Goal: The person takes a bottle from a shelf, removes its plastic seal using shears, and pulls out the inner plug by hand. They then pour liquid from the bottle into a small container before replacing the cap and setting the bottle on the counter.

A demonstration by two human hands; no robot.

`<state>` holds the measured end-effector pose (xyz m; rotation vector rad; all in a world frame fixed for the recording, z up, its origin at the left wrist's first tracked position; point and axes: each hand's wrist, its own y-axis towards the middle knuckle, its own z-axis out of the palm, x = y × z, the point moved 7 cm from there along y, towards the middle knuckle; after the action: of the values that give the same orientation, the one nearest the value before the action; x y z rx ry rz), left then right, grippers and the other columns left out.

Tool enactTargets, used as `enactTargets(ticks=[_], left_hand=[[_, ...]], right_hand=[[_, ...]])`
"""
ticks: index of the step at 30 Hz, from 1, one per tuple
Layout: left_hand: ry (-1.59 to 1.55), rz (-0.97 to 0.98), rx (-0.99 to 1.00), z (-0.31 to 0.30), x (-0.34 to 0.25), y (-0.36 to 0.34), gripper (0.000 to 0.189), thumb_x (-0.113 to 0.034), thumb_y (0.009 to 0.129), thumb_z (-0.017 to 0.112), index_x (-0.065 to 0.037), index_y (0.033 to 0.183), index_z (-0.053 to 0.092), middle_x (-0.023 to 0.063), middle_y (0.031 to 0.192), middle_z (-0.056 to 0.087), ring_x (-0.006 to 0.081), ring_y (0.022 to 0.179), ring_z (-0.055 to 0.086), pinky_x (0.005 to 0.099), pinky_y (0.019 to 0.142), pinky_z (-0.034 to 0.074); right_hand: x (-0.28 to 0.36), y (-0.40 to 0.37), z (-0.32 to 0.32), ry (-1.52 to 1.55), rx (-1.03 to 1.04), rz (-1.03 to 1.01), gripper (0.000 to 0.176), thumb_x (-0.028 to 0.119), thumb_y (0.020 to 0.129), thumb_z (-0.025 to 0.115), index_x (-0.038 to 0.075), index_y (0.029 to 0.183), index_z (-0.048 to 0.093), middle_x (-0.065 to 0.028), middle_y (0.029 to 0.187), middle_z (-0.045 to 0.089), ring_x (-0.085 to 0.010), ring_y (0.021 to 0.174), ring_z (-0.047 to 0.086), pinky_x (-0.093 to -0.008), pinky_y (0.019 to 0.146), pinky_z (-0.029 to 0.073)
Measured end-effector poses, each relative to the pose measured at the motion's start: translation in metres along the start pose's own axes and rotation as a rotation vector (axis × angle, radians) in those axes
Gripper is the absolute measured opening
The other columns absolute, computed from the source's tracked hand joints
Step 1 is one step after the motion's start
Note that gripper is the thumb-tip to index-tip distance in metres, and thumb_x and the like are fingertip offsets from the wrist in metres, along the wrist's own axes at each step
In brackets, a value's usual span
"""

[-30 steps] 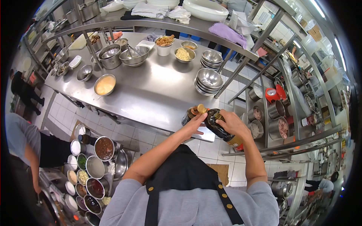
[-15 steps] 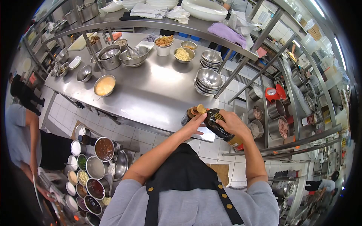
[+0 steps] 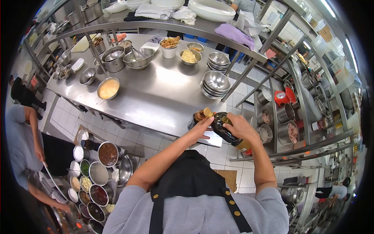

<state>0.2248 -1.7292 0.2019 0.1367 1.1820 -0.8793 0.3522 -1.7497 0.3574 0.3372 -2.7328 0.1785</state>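
My right hand [image 3: 237, 128] is wrapped around a large dark glass bottle [image 3: 224, 124] with a yellow and red label near its base. The bottle lies tilted over the table's right corner, its neck toward the left. At the neck end, the fingers of my left hand [image 3: 202, 128] are closed by a gold-yellow cap [image 3: 207, 112]; whether the cap is seated on the neck is hidden. Just behind my left hand stands a second dark bottle [image 3: 194, 119], partly covered by the fingers.
A steel table [image 3: 156, 93] carries a bowl of yellow liquid [image 3: 108, 89], a bowl of noodles [image 3: 189, 56], a tub of fried food [image 3: 170, 43] and stacked steel bowls [image 3: 215, 82]. A rack [image 3: 311, 140] stands right. At left, a co-worker [image 3: 23, 144] stands beside sauce pots [image 3: 108, 154].
My hands and the bottle stay almost where they were. The co-worker at left has shifted, an arm now reaching forward past the pots and a long tool showing in the other hand.
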Motion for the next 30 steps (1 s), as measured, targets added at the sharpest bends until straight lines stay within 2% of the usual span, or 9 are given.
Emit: enactTargets(ticks=[15, 17, 26, 28, 30], left_hand=[[0.001, -0.013, -0.002, 0.001, -0.002, -0.001, 0.075, -0.067, 0.098, 0.049, -0.019, 0.155, 0.038, 0.0062, 0.15, 0.046, 0.0263, 0.129, 0.051, 0.0517, 0.095, 0.051], [0.02, -0.009, 0.008, 0.003, -0.005, -0.004, 0.077, -0.066, 0.1, 0.045, -0.013, 0.156, 0.035, 0.0082, 0.149, 0.046, 0.0279, 0.13, 0.05, 0.0501, 0.096, 0.054], [0.008, -0.03, 0.001, 0.003, -0.003, -0.002, 0.079, -0.065, 0.1, 0.048, -0.012, 0.157, 0.032, 0.0091, 0.15, 0.045, 0.0296, 0.133, 0.048, 0.0509, 0.097, 0.053], [-0.006, -0.026, 0.001, 0.005, -0.005, -0.004, 0.078, -0.064, 0.1, 0.048, -0.014, 0.157, 0.032, 0.0088, 0.15, 0.044, 0.0294, 0.133, 0.048, 0.0517, 0.098, 0.053], [-0.017, -0.025, -0.001, 0.008, -0.007, -0.007, 0.077, -0.064, 0.1, 0.048, -0.015, 0.157, 0.032, 0.0084, 0.151, 0.043, 0.0293, 0.134, 0.048, 0.0524, 0.099, 0.052]], right_hand=[[-0.001, 0.0, 0.003, 0.024, -0.011, -0.003, 0.029, 0.02, 0.09, 0.069, -0.005, 0.099, 0.057, -0.0301, 0.093, 0.066, -0.0493, 0.094, 0.062, -0.0539, 0.081, 0.047], [-0.002, 0.0, 0.004, 0.035, -0.009, -0.001, 0.029, 0.02, 0.09, 0.069, -0.006, 0.099, 0.057, -0.0301, 0.093, 0.066, -0.0493, 0.094, 0.062, -0.0538, 0.082, 0.047], [-0.009, -0.002, 0.009, 0.055, -0.03, -0.004, 0.03, 0.021, 0.09, 0.069, -0.005, 0.099, 0.057, -0.0301, 0.092, 0.066, -0.0496, 0.093, 0.062, -0.0535, 0.08, 0.047], [-0.015, -0.005, 0.012, 0.162, -0.069, 0.003, 0.029, 0.02, 0.09, 0.069, -0.004, 0.097, 0.057, -0.0288, 0.087, 0.063, -0.0495, 0.085, 0.061, -0.0509, 0.073, 0.046], [-0.026, -0.005, 0.022, 0.214, -0.089, -0.004, 0.028, 0.019, 0.09, 0.07, -0.004, 0.096, 0.056, -0.0277, 0.084, 0.063, -0.0473, 0.081, 0.06, -0.0491, 0.071, 0.046]])
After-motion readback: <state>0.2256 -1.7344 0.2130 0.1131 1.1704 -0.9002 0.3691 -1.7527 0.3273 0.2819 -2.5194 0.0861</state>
